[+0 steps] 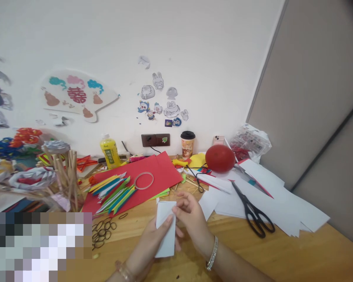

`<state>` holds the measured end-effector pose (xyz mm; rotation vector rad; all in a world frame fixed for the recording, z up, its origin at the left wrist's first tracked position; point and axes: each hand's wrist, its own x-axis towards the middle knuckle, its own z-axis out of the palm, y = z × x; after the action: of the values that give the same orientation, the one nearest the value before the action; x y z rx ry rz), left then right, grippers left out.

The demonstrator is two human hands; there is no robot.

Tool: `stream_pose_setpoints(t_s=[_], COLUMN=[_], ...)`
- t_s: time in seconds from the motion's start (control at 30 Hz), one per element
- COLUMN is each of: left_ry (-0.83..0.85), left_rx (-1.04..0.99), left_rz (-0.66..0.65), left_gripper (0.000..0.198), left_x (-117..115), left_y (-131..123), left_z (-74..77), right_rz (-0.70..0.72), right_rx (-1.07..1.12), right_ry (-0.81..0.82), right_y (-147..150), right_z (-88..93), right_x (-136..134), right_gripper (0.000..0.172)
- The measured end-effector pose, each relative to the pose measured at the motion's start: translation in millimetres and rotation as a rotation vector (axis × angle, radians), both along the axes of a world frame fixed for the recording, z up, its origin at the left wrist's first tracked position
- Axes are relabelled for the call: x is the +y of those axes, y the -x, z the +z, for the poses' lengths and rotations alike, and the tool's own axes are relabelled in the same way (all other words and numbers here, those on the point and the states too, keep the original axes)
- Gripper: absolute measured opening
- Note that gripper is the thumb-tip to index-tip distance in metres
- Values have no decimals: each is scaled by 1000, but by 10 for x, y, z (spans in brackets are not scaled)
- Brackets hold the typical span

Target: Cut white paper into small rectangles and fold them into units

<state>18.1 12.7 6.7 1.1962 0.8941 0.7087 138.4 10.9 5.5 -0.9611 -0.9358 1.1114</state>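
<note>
A small folded white paper (166,231) stands upright between both hands, just above the wooden table (282,250). My left hand (151,244) grips it from below, thumb pressed on its front face. My right hand (191,219), with a silver bracelet on the wrist, pinches the paper's upper right edge with closed fingers.
Black scissors (253,213) lie on white sheets (282,203) to the right. Red paper (153,176) holds coloured folded strips (113,192) and a ring (144,180). Black rubber bands (101,231) lie at left. A red balloon (220,158), cup (187,145) and yellow bottle (110,150) stand by the wall.
</note>
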Motion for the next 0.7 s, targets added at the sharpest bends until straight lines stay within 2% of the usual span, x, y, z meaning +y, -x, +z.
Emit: stream_pose_setpoints(t_s=[0.27, 0.4, 0.57, 0.7], left_ry=[10, -9, 17, 26], left_rx=[-20, 17, 32, -80], left_rz=[-17, -11, -12, -32], left_gripper=[42, 40, 41, 41], left_x=[30, -3, -29, 40], left_y=[10, 8, -20, -22], left_z=[3, 35, 72, -14], right_rz=[84, 108, 0, -101], right_rx=[-6, -103, -285, -385], right_ry=[97, 54, 2, 6], right_y=[-28, -41, -57, -109], right_z=[67, 41, -44, -58], right_x=[-10, -3, 11, 39], right_gripper=[21, 23, 25, 22])
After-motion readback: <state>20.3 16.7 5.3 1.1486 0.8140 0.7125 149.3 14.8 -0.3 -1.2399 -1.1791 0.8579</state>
